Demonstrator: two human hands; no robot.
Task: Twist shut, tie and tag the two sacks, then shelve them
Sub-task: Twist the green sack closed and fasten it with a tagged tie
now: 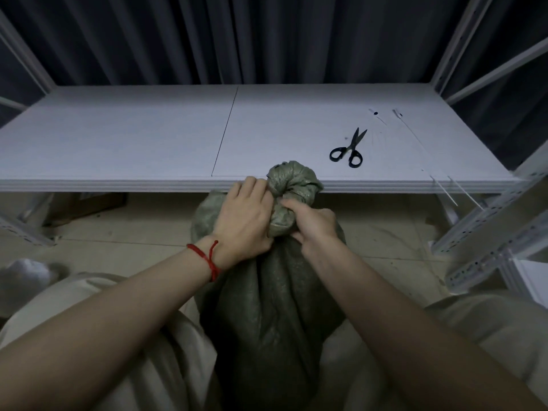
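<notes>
Surface: a white shelf (pixel 133 137) of two boards that meet at a thin dark seam (pixel 225 132). It spans your view at 12 o'clock, with its layered front edge toward you. Room: a dark pleated curtain (pixel 267 40) hangs behind the shelf, white perforated rack uprights (pixel 489 221) stand at 3 o'clock, and a pale tiled floor (pixel 118 232) lies below the shelf's edge. On the right board lie black-handled scissors (pixel 347 149), flat, at 1 o'clock from the sack's top, with blades slightly parted and pointing to 1 o'clock and handles to 7 o'clock. Also on the right board, at 2 o'clock, are two long white ties (pixel 415 137), side by side, with their heads at the far end and their tails running past the front edge toward 4 o'clock. Principal item: one green woven sack (pixel 275 307), set between your knees in beige trousers (pixel 89 307), its base hidden. Its long axis is upright and runs in your view from 6 o'clock to 12 o'clock. The twisted, bunched neck points to 12 o'clock and overlaps the shelf's front edge; whether it touches that edge cannot be told. Your left hand (pixel 240 221) grips the neck from the 9 o'clock side with its fingers curled into the cloth, and a red cord bracelet (pixel 207 256) is at the wrist. Your right hand (pixel 314 223) grips the neck from the 3 o'clock side, just below the bunch, with its fingers closed on the cloth.
</notes>
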